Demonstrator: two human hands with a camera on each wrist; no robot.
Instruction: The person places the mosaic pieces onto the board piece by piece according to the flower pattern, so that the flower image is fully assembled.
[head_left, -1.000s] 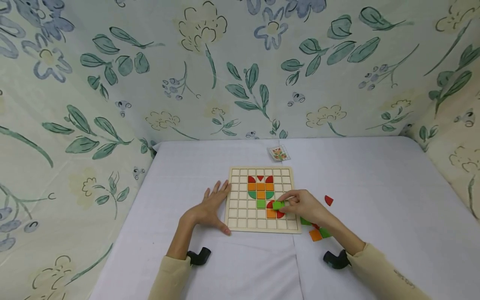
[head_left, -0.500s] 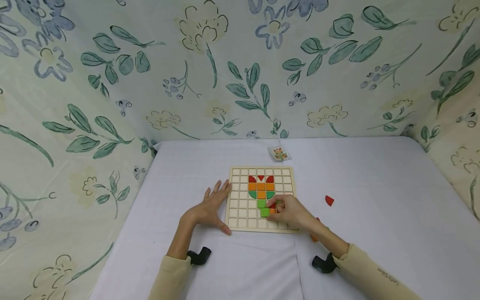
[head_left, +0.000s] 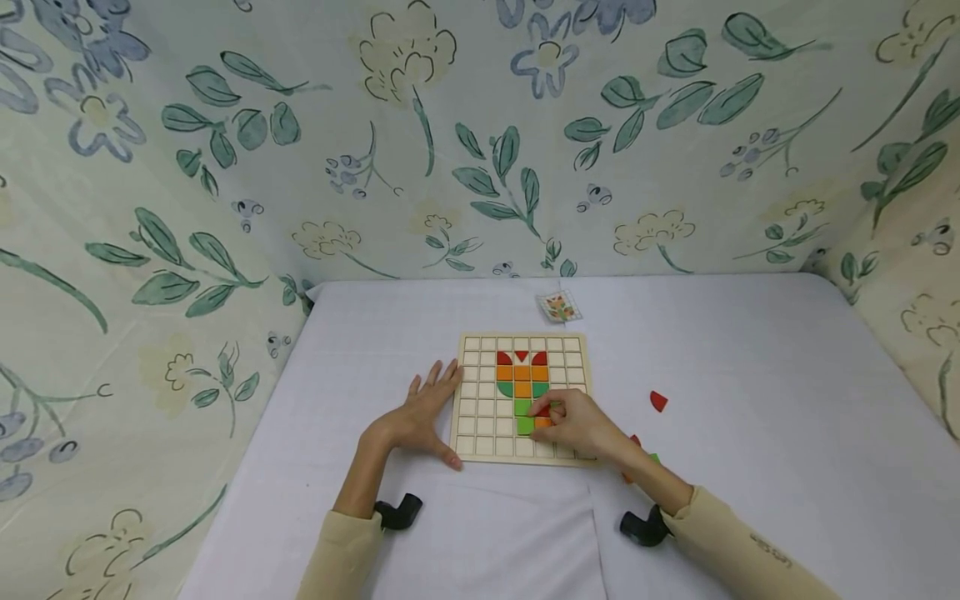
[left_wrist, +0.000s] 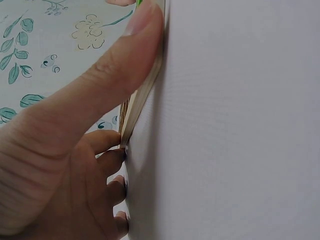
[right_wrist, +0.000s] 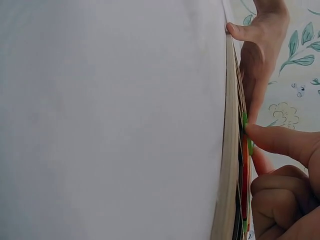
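Observation:
A light wooden grid board (head_left: pixel 475 426) lies on the white-covered table, with red, orange and green tiles set in its cells. My left hand (head_left: pixel 420 417) rests at the board's left side, fingers spread; in the left wrist view its thumb (left_wrist: pixel 110 75) lies along the board's edge. Over the board's lower middle, my right hand (head_left: pixel 577 421) pinches a green square tile (head_left: pixel 524 426) between thumb and index finger. That tile is just below another green square tile (head_left: pixel 522 407) and left of an orange one (head_left: pixel 542 422). Fingers partly cover the red pieces beside them.
A small pattern card (head_left: pixel 559 307) lies behind the board. To the right is a loose red quarter-round piece (head_left: pixel 658 402). More loose tiles (head_left: pixel 635 439) are mostly hidden under the right forearm. A patterned cloth (head_left: pixel 450 208) hangs behind the table.
The right hand has carried the green tile left and down from above the red and orange pieces, lowering it by the other green square. The left hand has stayed put.

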